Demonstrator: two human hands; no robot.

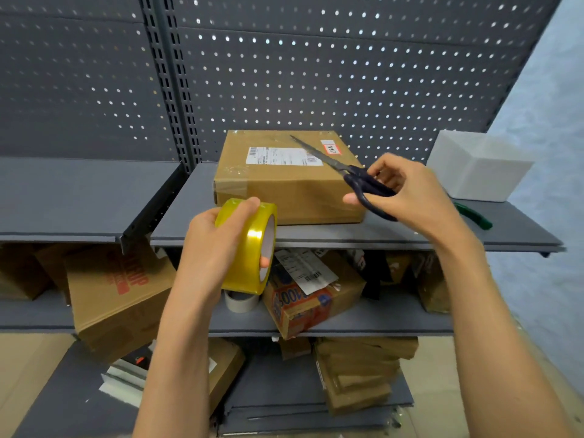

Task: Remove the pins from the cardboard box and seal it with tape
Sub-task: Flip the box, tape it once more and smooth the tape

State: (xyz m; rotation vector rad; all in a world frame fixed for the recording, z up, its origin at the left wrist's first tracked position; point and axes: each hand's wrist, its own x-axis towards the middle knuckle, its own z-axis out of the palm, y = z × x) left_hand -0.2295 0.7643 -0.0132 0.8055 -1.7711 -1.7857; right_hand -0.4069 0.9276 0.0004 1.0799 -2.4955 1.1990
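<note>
Two bare arms reach up from the bottom edge, cut off below the elbows. At 8 o'clock the left hand (pixel 218 248) grips one shiny yellow tape roll (pixel 249 245), hiding half of it. At 2 o'clock the right hand (pixel 401 192) holds one pair of scissors (pixel 344 172) by the dark handles, blades closed and pointing to 10 o'clock. Past them, at 12 o'clock, one flat brown box (pixel 284 188) sits on the gray metal shelf (pixel 410 232), shiny tape over it. Its label is too blurry to read.
</note>
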